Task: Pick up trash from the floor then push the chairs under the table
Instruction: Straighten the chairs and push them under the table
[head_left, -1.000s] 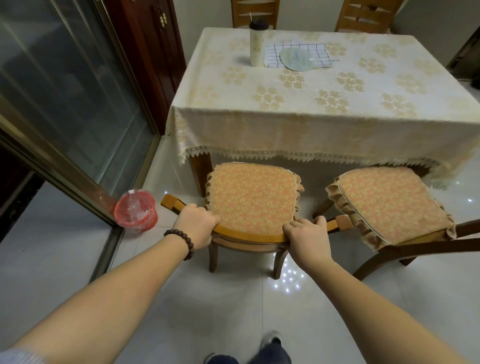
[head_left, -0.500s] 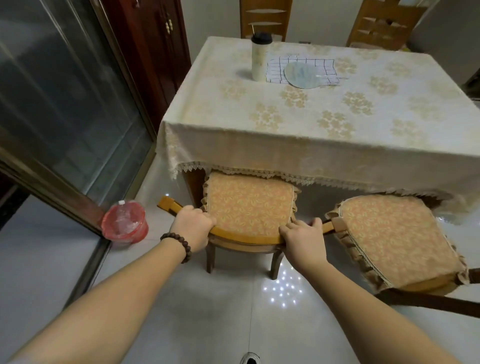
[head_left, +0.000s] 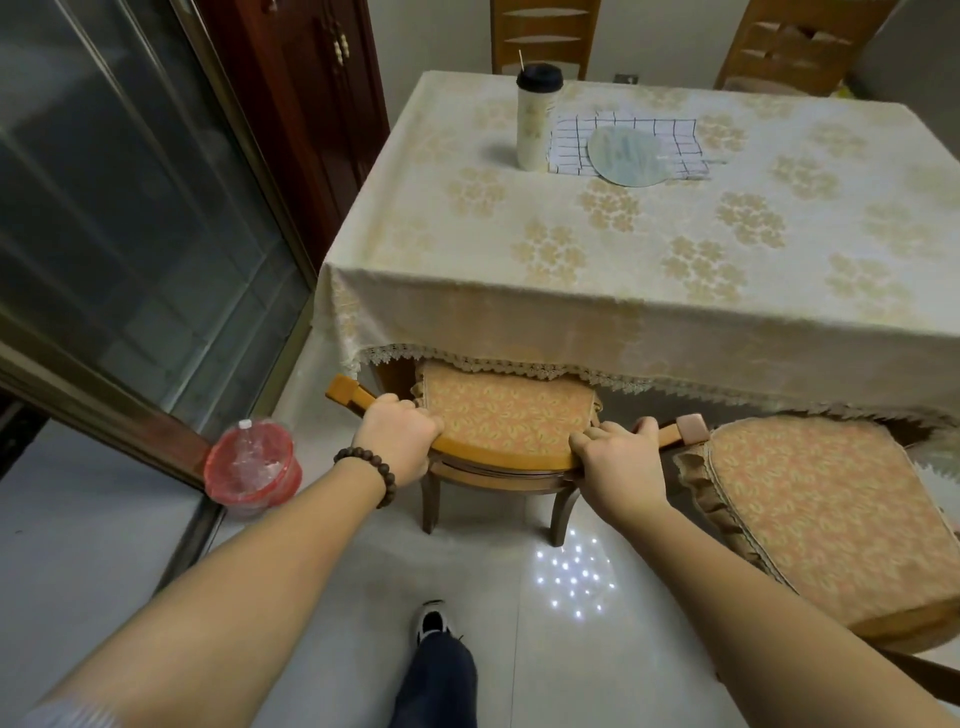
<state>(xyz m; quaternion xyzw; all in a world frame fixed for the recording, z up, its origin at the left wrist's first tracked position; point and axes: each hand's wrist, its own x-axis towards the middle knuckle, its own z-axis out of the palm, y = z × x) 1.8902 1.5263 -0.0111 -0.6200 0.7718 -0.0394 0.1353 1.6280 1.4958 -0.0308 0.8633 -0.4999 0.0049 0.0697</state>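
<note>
Cream cloth with pale gold flowers covers the table (head_left: 675, 291), which fills the upper right of the frame; its lace hem hangs across the middle. Dark glass doors (head_left: 119, 218) in a metal frame take the upper left. At the right edge a second chair (head_left: 831, 519) with an orange cushion stands clear of the table, only its far corner near the hem.

At centre, the near chair (head_left: 509, 421) sits with the front part of its seat under the lace hem, the seat facing the table; its curved wooden top rail runs left to right across the frame. The left hand (head_left: 397, 441), a bead bracelet on its wrist, curls its fingers over the left part of that rail, and the right hand (head_left: 615, 462) grips the right part, thumb toward the rail's end.

On the floor at lower left, a red bin (head_left: 252, 467) lined with clear plastic stands by the door frame. On the table's far side stand a tall cup (head_left: 535, 119) with a dark lid, a checked cloth (head_left: 628, 140) beside it, and a round fan (head_left: 628, 156) on the cloth.
</note>
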